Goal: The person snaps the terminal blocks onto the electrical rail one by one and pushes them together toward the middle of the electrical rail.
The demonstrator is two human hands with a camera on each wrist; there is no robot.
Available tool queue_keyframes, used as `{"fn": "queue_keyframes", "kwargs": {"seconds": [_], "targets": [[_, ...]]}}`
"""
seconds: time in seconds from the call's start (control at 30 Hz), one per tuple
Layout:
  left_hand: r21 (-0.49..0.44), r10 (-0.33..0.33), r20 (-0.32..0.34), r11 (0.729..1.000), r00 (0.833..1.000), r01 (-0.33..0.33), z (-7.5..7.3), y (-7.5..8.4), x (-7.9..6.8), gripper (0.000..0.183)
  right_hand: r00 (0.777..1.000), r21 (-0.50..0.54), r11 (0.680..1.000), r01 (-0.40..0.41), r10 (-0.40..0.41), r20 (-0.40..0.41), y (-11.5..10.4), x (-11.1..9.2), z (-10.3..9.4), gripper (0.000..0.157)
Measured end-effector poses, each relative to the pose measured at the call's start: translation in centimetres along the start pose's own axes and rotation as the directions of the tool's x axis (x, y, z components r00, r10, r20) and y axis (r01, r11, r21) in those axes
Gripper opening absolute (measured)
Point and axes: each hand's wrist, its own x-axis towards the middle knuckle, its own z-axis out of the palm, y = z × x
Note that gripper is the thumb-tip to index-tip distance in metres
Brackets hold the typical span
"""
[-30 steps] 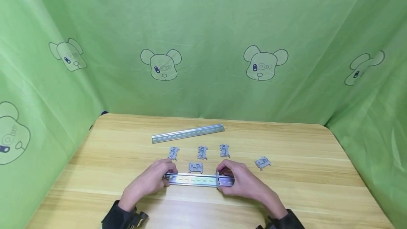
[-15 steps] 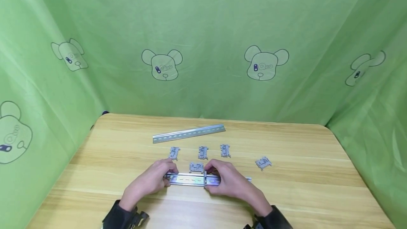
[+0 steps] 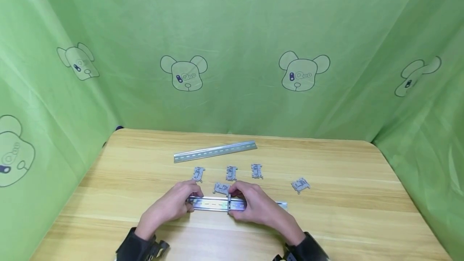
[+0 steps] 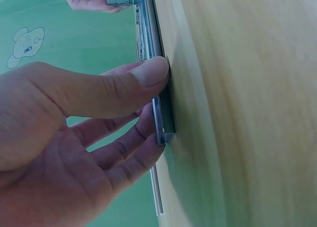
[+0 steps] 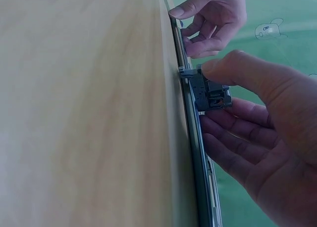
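A slotted metal DIN rail [image 3: 210, 204] lies across the table in front of me. My left hand [image 3: 175, 203] pinches its left end between thumb and fingers, as the left wrist view shows up close. A grey terminal block [image 5: 210, 92] stands upright across the rail, near its middle. My right hand [image 3: 258, 205] grips that block, thumb on the near side and fingers on the far side. Whether its feet are fully clipped onto the rail I cannot tell. Another grey terminal block [image 3: 220, 188] lies flat just behind the rail, close to my right fingertips.
Farther back lies a second DIN rail [image 3: 215, 151], slightly slanted. Between the two rails, terminal blocks lie flat: one at left [image 3: 198, 174], one in the middle [image 3: 231, 173], one right of it [image 3: 256, 170]. One more block [image 3: 300, 185] lies farther right. Green curtains surround the table.
My right hand has moved left along the rail with the upright terminal block. The loose block behind the rail has shifted slightly left and back. The left hand stays at the rail's end.
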Motion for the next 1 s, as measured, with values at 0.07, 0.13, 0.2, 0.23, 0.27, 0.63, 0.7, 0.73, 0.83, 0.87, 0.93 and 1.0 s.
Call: {"fn": "queue_keyframes", "kwargs": {"seconds": [0.07, 0.13, 0.2, 0.23, 0.27, 0.63, 0.7, 0.73, 0.83, 0.87, 0.93, 1.0], "targets": [[-0.003, -0.002, -0.003, 1.0, 1.0, 0.002, -0.1, 0.0, 0.0, 0.039, 1.0, 0.0, 1.0, 0.006, -0.006, -0.002, 0.0, 0.1, 0.0, 0.05], [-0.011, -0.004, 0.0, 1.0, 1.0, 0.004, -0.1, 0.0, 0.0, 0.038, 1.0, -0.002, 1.0, 0.011, -0.011, -0.001, 0.1, 0.0, 0.1, 0.05], [-0.022, -0.008, 0.006, 1.0, 1.0, 0.008, 0.0, 0.0, 0.0, 0.038, 1.0, 0.004, 1.0, 0.014, -0.014, 0.004, 0.1, 0.0, 0.1, 0.05], [-0.027, -0.011, 0.008, 1.0, 1.0, 0.011, 0.0, 0.0, 0.0, 0.038, 1.0, 0.009, 1.0, 0.012, -0.012, 0.009, 0.1, 0.0, 0.1, 0.05], [-0.03, -0.013, 0.011, 0.999, 1.0, 0.013, 0.1, 0.0, 0.0, 0.038, 1.0, 0.012, 1.0, 0.011, -0.011, 0.013, 0.1, -0.1, 0.2, 0.05], [-0.041, -0.029, 0.014, 0.999, 0.999, 0.03, 0.7, -0.3, -0.2, 0.039, 0.994, -0.027, 0.996, -0.081, 0.079, -0.075, 0.1, -1.9, -4.0, 0.057], [-0.04, -0.034, 0.015, 0.999, 0.999, 0.035, 0.7, -0.4, -0.1, 0.039, 0.983, -0.06, 0.992, -0.115, 0.105, -0.149, 0.7, -2.5, -5.7, 0.05], [-0.04, -0.031, 0.012, 0.999, 0.999, 0.032, 0.7, -0.4, -0.1, 0.039, 0.975, -0.087, 0.987, -0.133, 0.115, -0.188, 1.2, -2.9, -6.5, 0.048], [-0.03, -0.028, 0.009, 0.999, 1.0, 0.029, 0.6, -0.4, 0.0, 0.039, 0.948, -0.179, 0.96, -0.217, 0.163, -0.274, 2.8, -4.2, -8.8, 0.047], [-0.029, -0.027, 0.008, 0.999, 1.0, 0.027, 0.5, -0.4, 0.0, 0.039, 0.937, -0.21, 0.942, -0.263, 0.197, -0.29, 3.3, -4.6, -9.4, 0.048], [-0.029, -0.021, 0.005, 0.999, 1.0, 0.022, 0.5, -0.4, 0.0, 0.039, 0.912, -0.264, 0.898, -0.352, 0.266, -0.312, 4.3, -5.5, -10.4, 0.051], [-0.024, -0.024, 0.006, 0.999, 1.0, 0.024, 0.4, -0.4, -0.1, 0.039, 0.882, -0.287, 0.849, -0.444, 0.357, -0.308, 5.1, -6.1, -11.0, 0.057]]}}
